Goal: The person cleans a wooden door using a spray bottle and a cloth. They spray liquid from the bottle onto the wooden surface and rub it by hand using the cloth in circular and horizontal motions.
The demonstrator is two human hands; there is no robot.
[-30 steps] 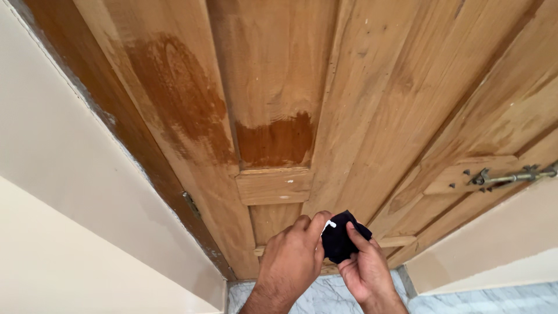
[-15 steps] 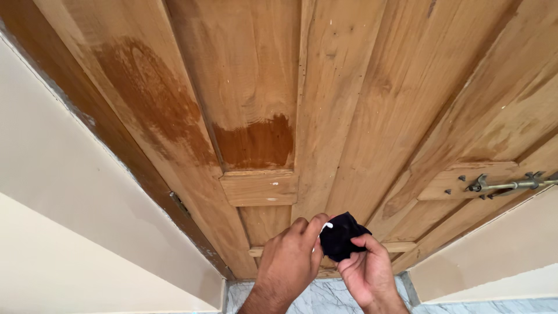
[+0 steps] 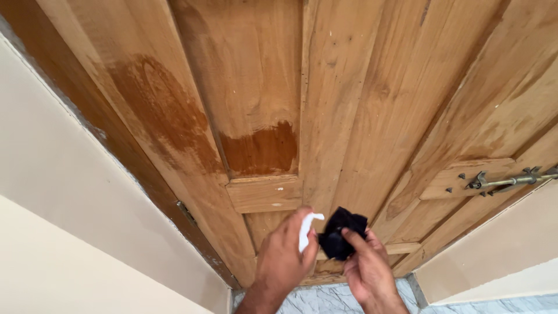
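My left hand (image 3: 283,256) pinches a white scrap (image 3: 306,228), my right hand (image 3: 365,264) grips a black cloth (image 3: 343,231). On the door (image 3: 360,104), only the upper-left patches look darker; most wood stays pale.

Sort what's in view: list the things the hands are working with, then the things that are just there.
In use:
- black cloth, pinched in the right hand
- white tag, held at the left hand fingertips
- wooden door, with darker wet-looking patches

Just there:
- metal bolt on the door, at right
- hinge
- cream wall
- marble floor
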